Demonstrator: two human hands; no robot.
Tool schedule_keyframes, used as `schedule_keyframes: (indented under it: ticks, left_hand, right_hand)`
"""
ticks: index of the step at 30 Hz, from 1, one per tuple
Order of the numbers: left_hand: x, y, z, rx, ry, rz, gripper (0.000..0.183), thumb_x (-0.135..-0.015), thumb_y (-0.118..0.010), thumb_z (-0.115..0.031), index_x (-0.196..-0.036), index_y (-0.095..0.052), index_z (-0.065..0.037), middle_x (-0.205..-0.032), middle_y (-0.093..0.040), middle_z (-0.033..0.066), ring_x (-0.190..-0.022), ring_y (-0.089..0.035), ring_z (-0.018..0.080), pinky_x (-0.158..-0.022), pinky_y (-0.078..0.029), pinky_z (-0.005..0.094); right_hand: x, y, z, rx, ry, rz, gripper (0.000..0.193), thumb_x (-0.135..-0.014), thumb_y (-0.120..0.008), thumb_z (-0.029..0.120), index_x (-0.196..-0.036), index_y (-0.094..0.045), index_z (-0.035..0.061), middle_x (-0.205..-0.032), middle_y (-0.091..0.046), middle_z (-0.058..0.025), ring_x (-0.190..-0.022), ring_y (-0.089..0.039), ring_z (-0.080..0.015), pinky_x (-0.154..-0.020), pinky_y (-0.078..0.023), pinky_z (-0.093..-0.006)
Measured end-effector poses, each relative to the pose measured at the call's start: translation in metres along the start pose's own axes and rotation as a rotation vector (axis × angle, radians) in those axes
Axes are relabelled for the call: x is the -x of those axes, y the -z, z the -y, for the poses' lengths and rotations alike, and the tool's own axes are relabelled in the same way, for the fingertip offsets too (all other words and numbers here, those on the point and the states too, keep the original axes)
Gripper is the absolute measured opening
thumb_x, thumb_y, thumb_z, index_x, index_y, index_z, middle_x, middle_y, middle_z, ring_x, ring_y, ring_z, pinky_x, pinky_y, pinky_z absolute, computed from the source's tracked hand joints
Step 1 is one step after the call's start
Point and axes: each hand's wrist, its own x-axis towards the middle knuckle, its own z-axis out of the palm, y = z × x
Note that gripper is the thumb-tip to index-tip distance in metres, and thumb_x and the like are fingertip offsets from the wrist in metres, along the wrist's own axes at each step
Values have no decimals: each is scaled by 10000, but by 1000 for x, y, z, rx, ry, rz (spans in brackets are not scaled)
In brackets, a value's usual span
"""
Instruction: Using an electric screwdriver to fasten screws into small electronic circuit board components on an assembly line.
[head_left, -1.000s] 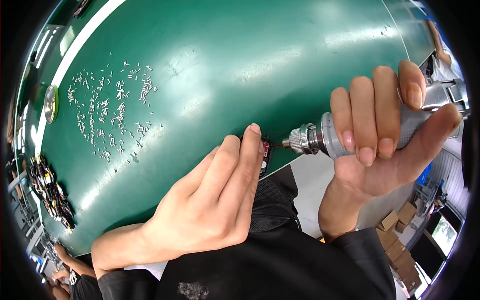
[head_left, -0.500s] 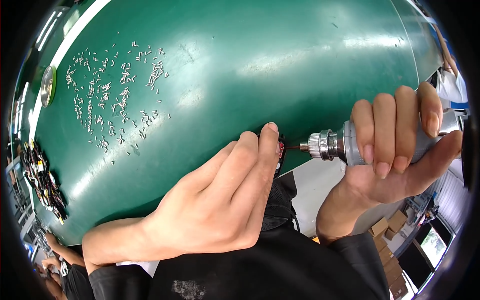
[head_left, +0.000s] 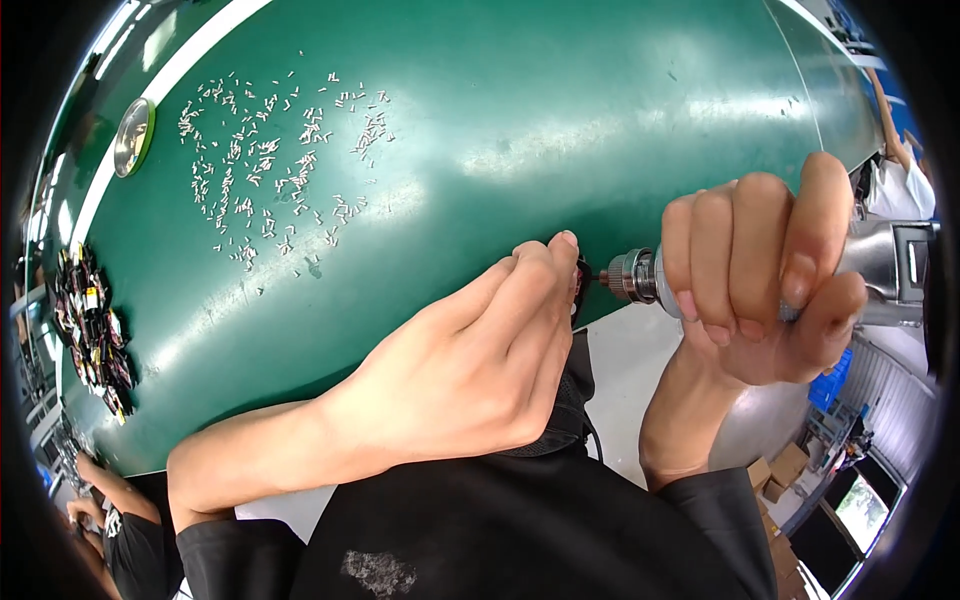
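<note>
My right hand is wrapped round a grey and silver powered screwdriver held sideways, its knurled collar and thin bit pointing left. My left hand pinches a small dark part with a bit of red on it, at the near edge of the table. The fingers hide most of this part. The bit's tip meets the side of the part, or comes very close to it; I cannot tell which. Many small silver screws lie scattered over the green tabletop, beyond my left hand.
A round shallow dish with a green rim sits at the far left. Near the left edge lies a heap of dark wired parts. Another person's arm shows at lower left, and a person in white at far right. Cardboard boxes stand below right.
The screwdriver has moved left, closer to the part, and its bit shows less. My left hand has shifted slightly up and right in the picture. The whole view has turned a little.
</note>
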Motion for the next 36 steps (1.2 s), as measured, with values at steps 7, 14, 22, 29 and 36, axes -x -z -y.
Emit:
schedule_keyframes:
  ticks: [7, 14, 22, 29, 36]
  left_hand:
    - [15, 20, 7, -59, 32, 39, 363, -637, -605, -110, -905, -646, 133, -1037, -632, 248, -926, -573, 279, -831, -495, 319]
    - [77, 51, 8, 20, 272, -5, 393, -743, -598, -109, -1098, -603, 59, -1157, -596, 189, -996, -579, 284, -878, -471, 349]
    - [273, 171, 73, -535, 1213, -162, 330, -823, -584, 40, -1151, -575, 6, -1134, -602, 151, -1020, -546, 328, -891, -441, 396]
    - [275, 161, 97, -683, 1178, 0, 347, -896, -579, -104, -1228, -546, -10, -1300, -527, 148, -1226, -445, 340, -1029, -356, 439]
    - [147, 109, 85, -237, 863, -86, 310, -769, -653, 48, -1071, -609, -6, -1039, -597, 129, -949, -581, 305, -824, -469, 384]
  right_hand:
    - [-23, -20, -18, -172, 80, 37, 281, -877, -677, 207, -752, -448, 105, -499, -436, 47, -357, -389, -62, -365, -342, -198]
    - [-4, -8, -12, -610, 174, -15, 271, -798, -742, 87, -704, -488, 77, -440, -492, -1, -311, -452, -76, -341, -428, -192]
    - [12, -8, -51, -591, 78, -87, 289, -876, -671, 150, -766, -410, 93, -439, -419, 20, -316, -389, -64, -343, -387, -192]
    - [18, -20, -52, -612, 4, -164, 272, -891, -646, 159, -792, -402, 92, -449, -403, 18, -321, -370, -73, -332, -365, -209]
    - [19, -24, -64, -716, -31, -256, 181, -957, -521, 193, -885, -390, 91, -519, -408, 15, -375, -385, -87, -409, -373, -251]
